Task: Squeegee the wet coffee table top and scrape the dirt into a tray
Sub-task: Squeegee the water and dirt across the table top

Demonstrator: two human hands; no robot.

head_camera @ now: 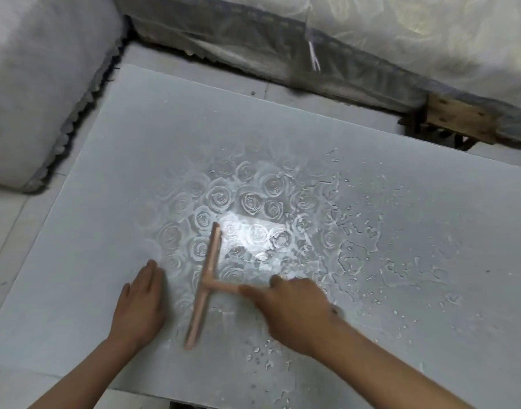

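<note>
Squeegee is working the near middle of the wet table top.
The right hand, blurred, is gripping the short handle, and the left hand is resting flat and open just left of the blade. Puddles and drops are sitting mostly on the right. The likely slip is dirty water running off an edge onto the floor, since no tray is showing to catch it.
</note>
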